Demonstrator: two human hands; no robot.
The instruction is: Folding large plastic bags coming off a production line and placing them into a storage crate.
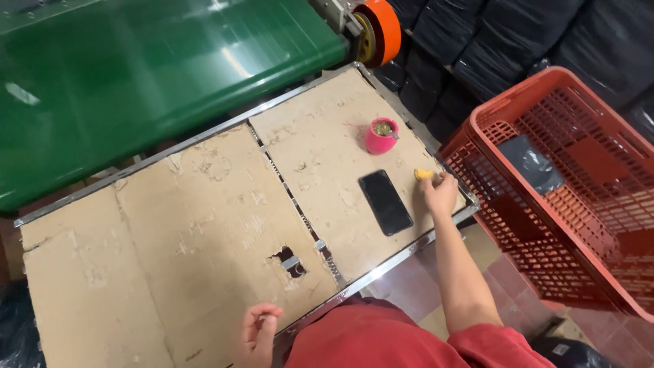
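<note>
1. Yellow piece (424,174): small, lying on the cardboard-covered table (204,225) near its right edge, just beside the black phone (385,202).
2. My right hand (439,194): reached out over the table's right edge, fingertips at the yellow piece; I cannot tell whether they grip it or only touch it.
3. My left hand (259,334): near my body at the table's front edge, fingers curled loosely, holding nothing.
4. Pink cup (380,135): upright beyond the phone, something inside it.
5. Red basket (579,184): plastic, right of the table, 1 grey bag (535,163) inside.
6. Green conveyor belt (150,75): behind the table, orange roller (381,27) at its end.
</note>
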